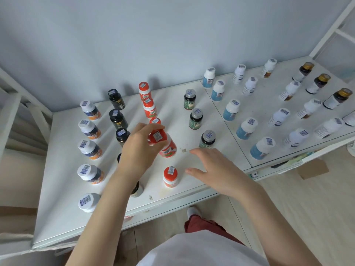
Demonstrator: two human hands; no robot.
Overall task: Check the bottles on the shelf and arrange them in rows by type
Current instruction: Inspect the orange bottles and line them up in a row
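Note:
Bottles stand in rows on a white shelf. My left hand grips the red cap of a red bottle, tilted, in the red row. Behind it are other red bottles, and one more red bottle stands in front. My right hand hovers open above the shelf, just in front of a green bottle with a grey cap. My left arm partly hides black bottles. White-capped bottles with orange labels fill the leftmost row.
On the right are rows of blue-labelled bottles, white bottles and dark bottles with gold caps. A wall runs behind the shelf, and white frame posts rise at both ends. Small bits lie on the shelf.

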